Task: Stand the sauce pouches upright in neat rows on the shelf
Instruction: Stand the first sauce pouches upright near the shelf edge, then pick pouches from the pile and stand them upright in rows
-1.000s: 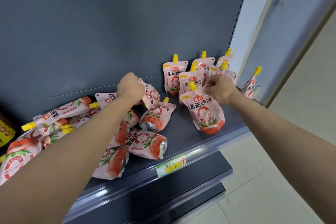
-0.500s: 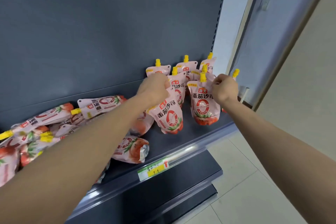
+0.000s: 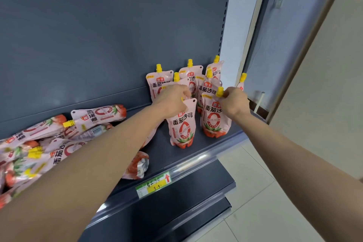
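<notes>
1. Pouch in my left hand [image 3: 172, 98]: I pinch the front-left pouch [image 3: 182, 124] at its top corner, fingers closed over its spout, and it stands on the shelf [image 3: 198, 150] near the front lip, leaning slightly.
2. My right hand [image 3: 234, 102] is closed on the yellow cap [image 3: 220, 92] of the front-right pouch [image 3: 215, 118], which stands upright just beside the first.
3. Behind these two stand the back pouches [image 3: 160, 82], roughly two rows against the dark back panel [image 3: 110, 45], and one more pouch [image 3: 242, 82] pokes up at the far right.
4. To do this step well, I judge I should press each base flat so it spreads, square the printed faces forward, and line both up with the rows behind before letting go.
5. Letting go one hand at a time seems wise; these soft pouches may topple into their neighbours.
6. Plenty remains: the loose pile [image 3: 39, 149] lies flat at my left, and a fallen pouch [image 3: 137, 165] rests near the price tag [image 3: 153, 183].
</notes>
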Motion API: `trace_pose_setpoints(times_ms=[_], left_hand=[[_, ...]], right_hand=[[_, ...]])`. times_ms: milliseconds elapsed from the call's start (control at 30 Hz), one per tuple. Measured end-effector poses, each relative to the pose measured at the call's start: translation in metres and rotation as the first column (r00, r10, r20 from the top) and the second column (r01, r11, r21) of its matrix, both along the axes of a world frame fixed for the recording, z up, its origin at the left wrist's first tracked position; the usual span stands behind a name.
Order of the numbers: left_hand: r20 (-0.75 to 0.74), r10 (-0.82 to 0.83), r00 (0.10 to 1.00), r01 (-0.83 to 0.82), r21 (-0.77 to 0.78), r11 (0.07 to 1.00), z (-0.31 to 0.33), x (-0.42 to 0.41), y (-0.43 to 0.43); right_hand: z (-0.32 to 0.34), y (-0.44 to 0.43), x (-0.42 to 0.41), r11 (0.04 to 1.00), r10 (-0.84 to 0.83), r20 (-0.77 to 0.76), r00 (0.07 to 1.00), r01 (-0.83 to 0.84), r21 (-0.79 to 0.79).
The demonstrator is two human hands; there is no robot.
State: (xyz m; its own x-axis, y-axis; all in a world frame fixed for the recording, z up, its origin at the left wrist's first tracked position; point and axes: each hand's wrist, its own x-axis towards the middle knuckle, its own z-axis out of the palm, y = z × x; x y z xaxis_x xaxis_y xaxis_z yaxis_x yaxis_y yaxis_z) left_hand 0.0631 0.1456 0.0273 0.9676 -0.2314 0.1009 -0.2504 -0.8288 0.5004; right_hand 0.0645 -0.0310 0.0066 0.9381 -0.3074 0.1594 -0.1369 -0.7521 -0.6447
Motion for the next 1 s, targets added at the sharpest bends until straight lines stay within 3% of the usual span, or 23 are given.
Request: trace_pose_setpoints(times_ms=[433,633,867,1000], left_hand=[[-0.069,0.098,0.993,-0.103,-0.069,0.992,0.000,-0.004,0.006],[-0.033,0.116,0.993,-0.120,-0.120,0.986,0.011,-0.013,0.006],[0.117,0.151,0.982,-0.139,-0.106,0.985,0.030,-0.028,0.032],[0.083,0.252,0.964,-0.242,-0.110,0.964,0.029,-0.041,0.071]], right_hand=[[0.012,-0.003,-0.011,0.990,0.036,-0.044,0.998,-0.042,-0.135],[0.030,0.005,-0.022,0.958,0.046,0.089,0.995,-0.019,-0.288],[0.049,0.047,-0.037,0.889,0.382,0.250,0.890,-0.280,-0.362],[0.048,0.085,-0.044,0.820,0.548,0.247,0.799,-0.453,-0.351]])
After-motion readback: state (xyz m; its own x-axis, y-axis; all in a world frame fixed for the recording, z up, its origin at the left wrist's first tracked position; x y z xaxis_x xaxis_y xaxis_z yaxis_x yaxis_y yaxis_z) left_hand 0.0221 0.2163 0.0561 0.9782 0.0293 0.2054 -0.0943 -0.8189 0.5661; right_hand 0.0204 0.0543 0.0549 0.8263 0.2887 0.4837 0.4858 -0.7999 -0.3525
